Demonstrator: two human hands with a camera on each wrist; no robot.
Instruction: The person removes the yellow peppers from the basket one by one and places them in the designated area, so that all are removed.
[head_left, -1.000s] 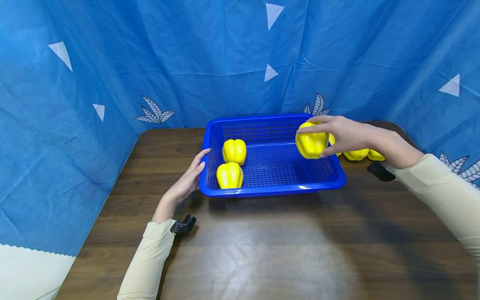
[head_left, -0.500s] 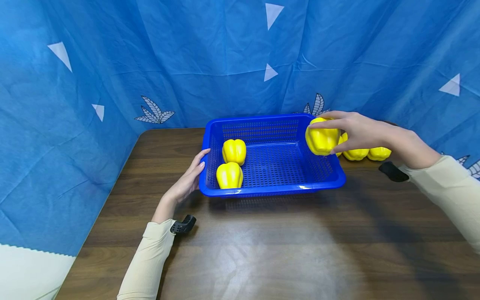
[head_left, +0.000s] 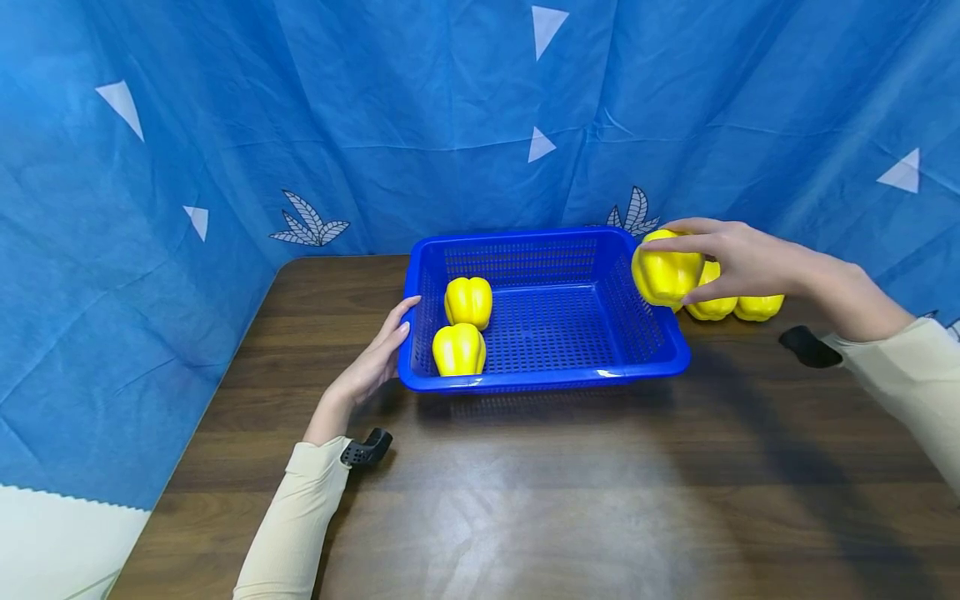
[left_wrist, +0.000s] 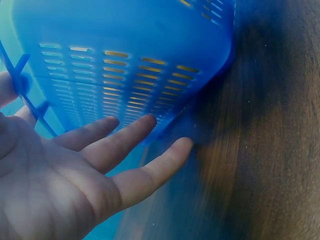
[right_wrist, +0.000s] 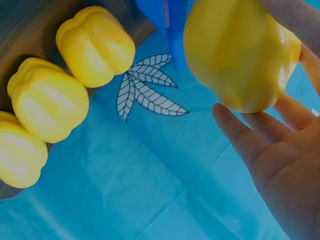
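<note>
In the head view a blue plastic basket (head_left: 543,380) stands on the table with two yellow bell peppers, a rear one (head_left: 468,302) and a front one (head_left: 459,350), at its left end. My left hand (head_left: 367,367) grips the basket's left rim; three of its fingers (left_wrist: 135,185) extend beside the slotted outer wall. Raised over the right rim is another yellow bell pepper (head_left: 666,271), held between the thumb and fingers of my right hand (head_left: 742,258). Beyond it, more yellow bell peppers sit in a row, three showing in the right wrist view, the middle one (right_wrist: 50,102) among them.
The brown wooden table (head_left: 487,500) extends in front of the basket. A blue cloth (head_left: 375,108) with white triangles and leaf prints hangs behind and at the sides. The row's outermost pepper (head_left: 759,307) lies right of the basket near the table's back edge.
My right hand has carried its bell pepper rightward and slightly up, from above the basket's inside to over the right rim. My left hand and the basket have stayed in place.
</note>
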